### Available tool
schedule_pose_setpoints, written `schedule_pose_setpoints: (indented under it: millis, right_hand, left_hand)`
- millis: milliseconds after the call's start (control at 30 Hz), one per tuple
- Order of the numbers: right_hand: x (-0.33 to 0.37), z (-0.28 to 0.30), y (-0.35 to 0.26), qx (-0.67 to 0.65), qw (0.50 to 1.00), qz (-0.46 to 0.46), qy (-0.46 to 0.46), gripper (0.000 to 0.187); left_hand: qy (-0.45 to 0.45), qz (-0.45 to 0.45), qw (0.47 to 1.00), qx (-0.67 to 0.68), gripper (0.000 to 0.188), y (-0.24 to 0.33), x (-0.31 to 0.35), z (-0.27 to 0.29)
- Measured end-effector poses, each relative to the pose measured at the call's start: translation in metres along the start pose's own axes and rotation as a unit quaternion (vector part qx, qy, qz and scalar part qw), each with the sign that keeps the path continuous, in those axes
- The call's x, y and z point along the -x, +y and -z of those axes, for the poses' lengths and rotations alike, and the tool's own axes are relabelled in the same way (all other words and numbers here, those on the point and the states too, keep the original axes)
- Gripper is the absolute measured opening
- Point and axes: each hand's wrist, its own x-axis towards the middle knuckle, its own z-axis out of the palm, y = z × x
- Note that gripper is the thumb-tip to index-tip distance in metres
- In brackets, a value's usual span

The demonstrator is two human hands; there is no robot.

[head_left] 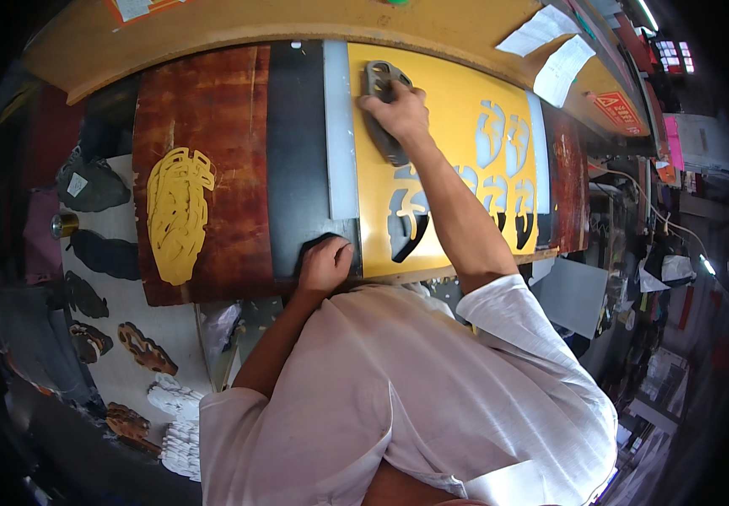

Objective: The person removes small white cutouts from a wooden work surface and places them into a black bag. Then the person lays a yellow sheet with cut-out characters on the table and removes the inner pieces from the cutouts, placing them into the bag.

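Observation:
My right hand (pixel 400 110) reaches to the far left part of a yellow sheet (pixel 444 93), fingers closed round a grey cutting die (pixel 379 80). The die is long and curved, with openings through its upper end, and rests on the sheet. Several shaped holes, like the curved cut-out (pixel 489 135), run through the sheet's right and near parts. My left hand (pixel 326 263) lies curled into a loose fist at the near edge of the black strip (pixel 299 169); I see nothing in it. Farther left, a pile of yellow cut pieces (pixel 180 215) lies on the red-brown board (pixel 242 126).
A yellow-brown machine beam (pixel 297 24) spans the far side, with papers (pixel 564 69) and a red warning label (pixel 616 111) on its right. At left, a pale side table (pixel 141 295) holds dark, brown and white cut pieces. A grey panel (pixel 571 291) stands at right.

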Motion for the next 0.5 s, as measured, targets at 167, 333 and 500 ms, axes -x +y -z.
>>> schedule_pose_setpoints:
  millis: [167, 333, 500]
  right_hand:
    - [0.014, -0.01, -0.01, 0.155, 0.986, 0.021, -0.059, 0.102]
    - [0.015, -0.006, -0.003, 0.141, 0.988, 0.036, -0.053, 0.099]
    - [0.016, -0.007, 0.0, 0.122, 0.991, 0.042, -0.043, 0.096]
  left_hand:
    - [-0.014, -0.045, 0.999, 0.021, 0.013, 0.002, 0.003, 0.003]
    - [0.008, -0.061, 0.998, -0.004, 0.009, -0.001, 0.013, 0.009]
    - [0.05, -0.058, 0.996, -0.039, 0.009, -0.001, 0.015, 0.015]
